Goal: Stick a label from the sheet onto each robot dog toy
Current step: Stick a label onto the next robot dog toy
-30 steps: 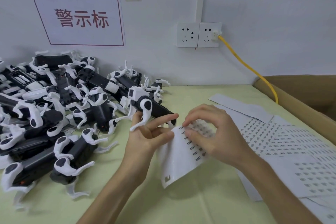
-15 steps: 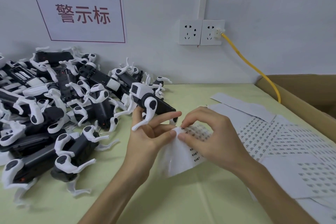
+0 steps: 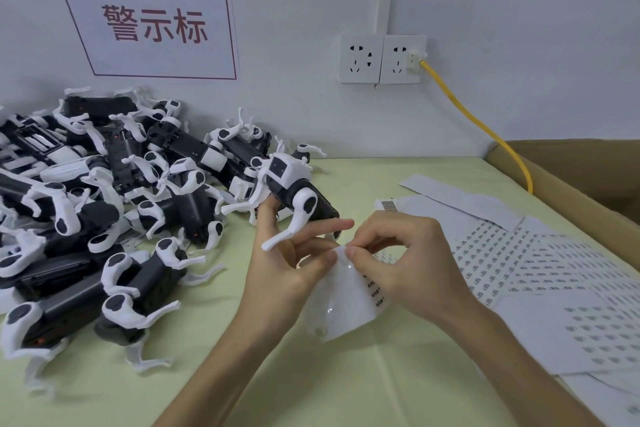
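Label sheet pinched between both hands' fingers.

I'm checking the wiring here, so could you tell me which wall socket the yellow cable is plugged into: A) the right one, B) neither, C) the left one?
A: the yellow cable runs up to a plug in the right socket, while the left socket has nothing in it.
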The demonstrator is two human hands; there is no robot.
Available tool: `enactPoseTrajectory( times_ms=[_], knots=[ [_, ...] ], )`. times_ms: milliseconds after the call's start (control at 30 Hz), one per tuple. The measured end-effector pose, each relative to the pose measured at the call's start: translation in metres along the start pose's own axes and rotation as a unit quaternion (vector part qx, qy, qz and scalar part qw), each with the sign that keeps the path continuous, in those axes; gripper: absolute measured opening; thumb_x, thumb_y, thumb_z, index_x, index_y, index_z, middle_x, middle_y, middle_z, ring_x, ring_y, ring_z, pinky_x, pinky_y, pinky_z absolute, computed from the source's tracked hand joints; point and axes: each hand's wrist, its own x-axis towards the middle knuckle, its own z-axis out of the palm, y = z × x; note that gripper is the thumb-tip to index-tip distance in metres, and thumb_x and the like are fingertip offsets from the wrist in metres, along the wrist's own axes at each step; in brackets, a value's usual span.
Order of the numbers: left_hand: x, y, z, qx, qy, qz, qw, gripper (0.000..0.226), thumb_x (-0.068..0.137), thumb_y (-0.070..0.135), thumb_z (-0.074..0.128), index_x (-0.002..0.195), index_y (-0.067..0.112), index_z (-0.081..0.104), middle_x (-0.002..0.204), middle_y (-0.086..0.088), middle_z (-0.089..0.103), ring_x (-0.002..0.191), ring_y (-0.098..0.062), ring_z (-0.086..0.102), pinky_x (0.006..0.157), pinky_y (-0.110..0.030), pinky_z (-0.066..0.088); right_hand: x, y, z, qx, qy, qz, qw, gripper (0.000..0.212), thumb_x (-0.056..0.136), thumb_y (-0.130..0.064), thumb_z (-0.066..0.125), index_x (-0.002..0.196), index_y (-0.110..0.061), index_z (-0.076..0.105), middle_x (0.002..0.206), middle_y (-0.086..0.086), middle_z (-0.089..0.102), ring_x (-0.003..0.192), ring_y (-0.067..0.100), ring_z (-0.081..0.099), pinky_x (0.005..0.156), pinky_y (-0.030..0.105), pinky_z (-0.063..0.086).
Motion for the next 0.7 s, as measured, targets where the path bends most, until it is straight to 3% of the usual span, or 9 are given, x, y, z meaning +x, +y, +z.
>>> enactPoseTrajectory(
  times_ms=[133,333,600,700],
  knots=[
    [-0.0017,-0.0001,0.0016,-0.006,-0.005,0.002,1.0,0.076,0.079,-0.003,0.062,0.135,0.04,0.034,0.111,-0.003,0.079,0.089,-0.021,0.072,0.083,-0.025,0.056,0.0004,-0.0021,-0.0016,0.004,-0.008,0.017,1.0,0.016,0.079,0.004,0.078,0.07,-0.008,0.074,0.07,-0.006,0.069,0.069,0.015,0.067,0.07,0.019,0.053],
    [-0.0017,-0.0008,0.0015,-0.003,-0.006,0.006,1.0,0.078,0.078,-0.004,0.059,0.136,0.041,0.033,0.111,-0.004,0.079,0.088,-0.019,0.071,0.083,-0.025,0.055,0.0016,-0.003,-0.0025,0.005,-0.012,0.039,0.999,0.019,0.08,0.006,0.076,0.072,-0.011,0.075,0.071,-0.009,0.07,0.07,0.013,0.068,0.071,0.016,0.051],
    [0.0006,-0.0067,-0.0024,0.001,-0.004,0.0,1.0,0.078,0.077,-0.008,0.057,0.139,0.032,0.032,0.111,-0.006,0.079,0.086,-0.015,0.07,0.081,-0.023,0.055,0.0018,-0.0006,-0.0016,-0.002,-0.015,0.046,0.999,0.02,0.086,0.002,0.073,0.077,-0.016,0.074,0.074,-0.012,0.071,0.075,0.009,0.069,0.074,0.012,0.049],
    [0.0017,-0.0087,-0.0056,0.023,-0.005,-0.019,1.0,0.082,0.083,-0.023,0.061,0.145,0.023,0.03,0.109,0.002,0.079,0.085,-0.013,0.067,0.081,-0.02,0.054,0.0033,0.002,-0.0007,-0.011,0.019,0.061,0.998,0.019,0.09,-0.002,0.069,0.079,-0.017,0.07,0.073,-0.013,0.069,0.075,0.009,0.069,0.074,0.017,0.052]
  ],
)
